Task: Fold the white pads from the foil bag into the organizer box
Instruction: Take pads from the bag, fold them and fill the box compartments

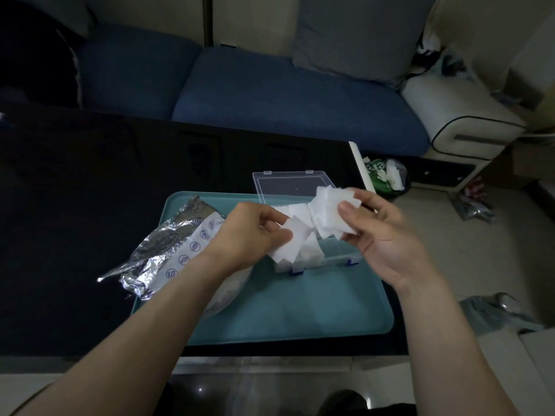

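Observation:
My left hand (249,232) pinches one folded white pad (292,240) just above the clear organizer box (336,256). My right hand (381,232) grips a stack of white pads (330,208) over the box's right half. The box stands open on a teal tray (300,313), its clear lid (288,184) tipped back, with white pads inside (309,253). The crumpled foil bag (168,250) lies at the tray's left edge, partly under my left forearm.
The tray sits on a black table (75,205). A blue sofa (270,94) runs behind the table. On the floor at the right stand a small bin (387,178) with white scraps and a white stool (462,124).

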Tool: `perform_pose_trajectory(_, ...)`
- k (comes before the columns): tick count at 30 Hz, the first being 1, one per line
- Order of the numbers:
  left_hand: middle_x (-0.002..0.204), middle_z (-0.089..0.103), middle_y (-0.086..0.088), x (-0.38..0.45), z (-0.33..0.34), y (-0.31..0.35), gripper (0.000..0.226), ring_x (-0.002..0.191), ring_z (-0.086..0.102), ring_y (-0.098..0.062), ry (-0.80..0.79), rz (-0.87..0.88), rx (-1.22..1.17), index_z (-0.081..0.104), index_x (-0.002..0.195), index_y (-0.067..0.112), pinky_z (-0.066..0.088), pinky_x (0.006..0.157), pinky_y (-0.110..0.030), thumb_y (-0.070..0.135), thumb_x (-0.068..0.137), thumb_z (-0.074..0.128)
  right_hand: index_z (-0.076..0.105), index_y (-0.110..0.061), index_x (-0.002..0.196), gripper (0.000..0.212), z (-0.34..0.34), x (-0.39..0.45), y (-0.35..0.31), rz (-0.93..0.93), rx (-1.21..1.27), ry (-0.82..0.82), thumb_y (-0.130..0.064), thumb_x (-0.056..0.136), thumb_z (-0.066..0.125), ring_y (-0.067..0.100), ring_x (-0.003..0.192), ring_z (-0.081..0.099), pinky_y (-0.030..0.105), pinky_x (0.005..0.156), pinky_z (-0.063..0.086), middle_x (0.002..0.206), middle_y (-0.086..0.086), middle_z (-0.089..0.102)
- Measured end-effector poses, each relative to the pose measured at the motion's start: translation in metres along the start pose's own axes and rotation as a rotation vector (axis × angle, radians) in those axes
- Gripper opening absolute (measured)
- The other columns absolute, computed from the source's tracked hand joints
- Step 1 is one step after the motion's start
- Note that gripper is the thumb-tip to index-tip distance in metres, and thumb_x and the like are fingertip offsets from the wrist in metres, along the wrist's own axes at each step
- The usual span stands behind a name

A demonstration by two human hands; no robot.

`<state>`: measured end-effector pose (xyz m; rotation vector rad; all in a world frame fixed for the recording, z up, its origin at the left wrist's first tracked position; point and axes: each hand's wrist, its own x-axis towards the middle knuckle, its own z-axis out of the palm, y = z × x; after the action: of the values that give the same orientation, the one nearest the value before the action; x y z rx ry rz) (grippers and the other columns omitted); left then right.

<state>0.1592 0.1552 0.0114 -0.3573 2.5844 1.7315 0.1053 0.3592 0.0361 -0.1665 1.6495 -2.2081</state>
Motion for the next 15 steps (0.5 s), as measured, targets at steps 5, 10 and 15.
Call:
perform_pose_trajectory(5, 0.068, 0.064, 0.002, -0.001, 0.002, 0.002, 0.010, 0.054, 0.054, 0.000, -0.015, 0.032, -0.011, 0.069, 0.080, 0.016, 0.046, 0.057, -0.011, 0.014, 0.089, 0.069, 0.072, -0.014, 0.094, 0.064, -0.005, 0.002, 0.009, 0.024, -0.152, -0.128, -0.033, 0.039, 0.101, 0.021, 0.081, 0.074, 0.028, 0.068, 0.061, 0.092, 0.014, 0.076)
perform_pose_trajectory(10, 0.075, 0.062, -0.005, -0.002, 0.005, 0.005, 0.019, 0.064, 0.057, -0.012, -0.098, -0.062, -0.112, 0.059, 0.081, 0.013, 0.051, 0.066, -0.023, 0.023, 0.097, 0.058, 0.070, -0.011, 0.095, 0.073, -0.004, 0.003, 0.008, 0.014, -0.157, -0.126, -0.036, 0.035, 0.102, 0.022, 0.083, 0.075, 0.026, 0.067, 0.061, 0.093, 0.015, 0.077)
perform_pose_trajectory(15, 0.109, 0.066, -0.031, -0.008, 0.005, 0.010, 0.021, 0.091, 0.070, -0.043, -0.325, -0.244, -0.505, 0.048, 0.119, -0.006, 0.053, 0.088, -0.061, 0.006, 0.104, 0.042, 0.074, -0.012, 0.089, 0.059, -0.007, 0.001, 0.007, 0.009, -0.255, -0.164, -0.033, 0.040, 0.100, 0.025, 0.081, 0.075, 0.026, 0.066, 0.061, 0.091, 0.018, 0.076)
